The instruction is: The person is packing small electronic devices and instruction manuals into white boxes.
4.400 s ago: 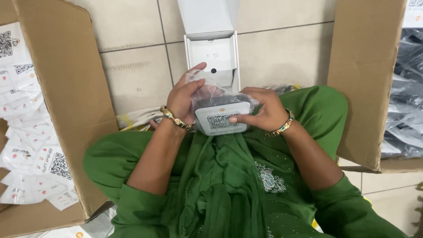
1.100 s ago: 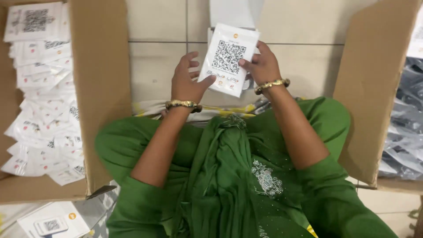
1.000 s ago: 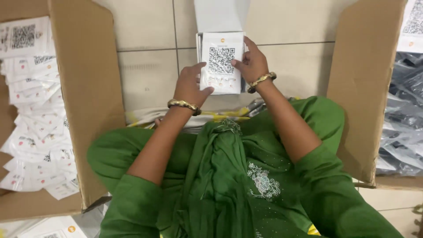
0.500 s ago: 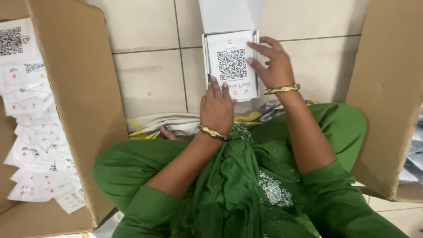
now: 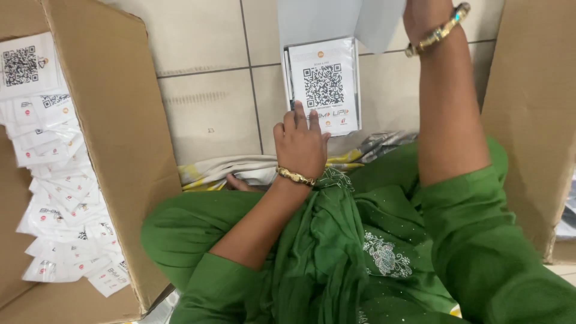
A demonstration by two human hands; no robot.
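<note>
White box [image 5: 287, 72], upper centre, contains a code-printed card [image 5: 324, 87]. Left hand [image 5: 300, 144] rests open-fingered on the card's lower edge. Right hand [image 5: 427, 18], top right, touches the raised lid [image 5: 336, 21]; grip indeterminable. Cardboard carton [image 5: 114, 138], left, contains stacked cards [image 5: 60, 198].

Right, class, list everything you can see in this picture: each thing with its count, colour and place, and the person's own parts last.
White box: one, open on the tiled floor, top centre.
Code card: one, white with a black square code, lying in the box.
Box lid: one, white, raised at the top edge.
Left carton: one, brown cardboard, open.
Small code cards: many, white, piled in that carton.
Right carton: one, brown cardboard.
Tiled floor: beige, dark grout lines.
Patterned cloth: white and yellow, on the floor by the knees.
Green garment: embroidered, over the lap.
Bangles: gold, one per wrist.
Left hand: on the card's lower edge.
Right hand: at the lid, partly out of frame.
</note>
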